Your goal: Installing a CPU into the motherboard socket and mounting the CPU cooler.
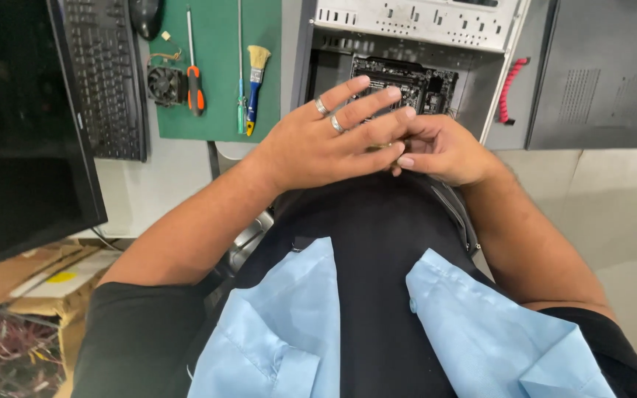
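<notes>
While both hands meet above the lap | left hand (318, 144) fingers spread flat over right hand (440, 151) | right fingers pinched, contents hidden | open computer case (414, 44) just beyond, right hand nearer.

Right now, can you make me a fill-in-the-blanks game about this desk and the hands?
1. The left hand wears two ______ on its fingers.
2. The brush with the blue and yellow handle lies on a ______ mat.
3. The screwdriver beside the small fan has an ______ handle.
4. The left hand lies ______ the right hand.

Missing words: rings; green; orange; over
</notes>
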